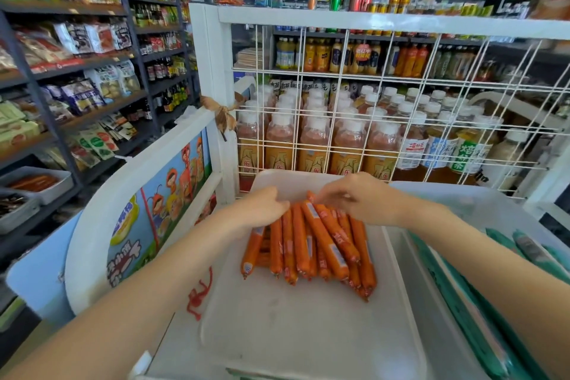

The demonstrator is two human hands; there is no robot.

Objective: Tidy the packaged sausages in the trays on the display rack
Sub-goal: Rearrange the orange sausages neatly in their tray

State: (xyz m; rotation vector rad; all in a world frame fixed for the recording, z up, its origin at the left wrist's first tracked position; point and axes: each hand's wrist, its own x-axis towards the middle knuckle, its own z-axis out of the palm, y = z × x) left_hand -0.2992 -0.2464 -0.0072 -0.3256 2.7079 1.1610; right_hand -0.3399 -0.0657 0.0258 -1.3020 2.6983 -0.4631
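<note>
The white display rack (pixel 212 71) filled the middle of the view, its wire grid back (pixel 385 108) standing in front of rows of bottled drinks (pixel 311 145). On its shelf sat a pale tray (pixel 293 333), and beside it to the right a second tray (pixel 438 311) held green packaged sausages (pixel 462 302). The orange packaged sausages (pixel 308 244) lay bunched in the far half of the pale tray, their long axes running mostly away from the person toward the grid, though a few on top crossed the pile at a slant. Both forearms reached in from the near edge and met over the far ends of the bundle. The left hand (pixel 262 207) rested against the pile's far left corner, fingers curled down onto the ends of the outer sticks. The right hand (pixel 354 197) hovered over the far right ends, blurred, fingers bent toward one slanted stick; whether they actually pinched it could not be told. The slanted sticks lay directly under the right fingers, so that hand looked the better placed to straighten them, with the left bracing the row.
</note>
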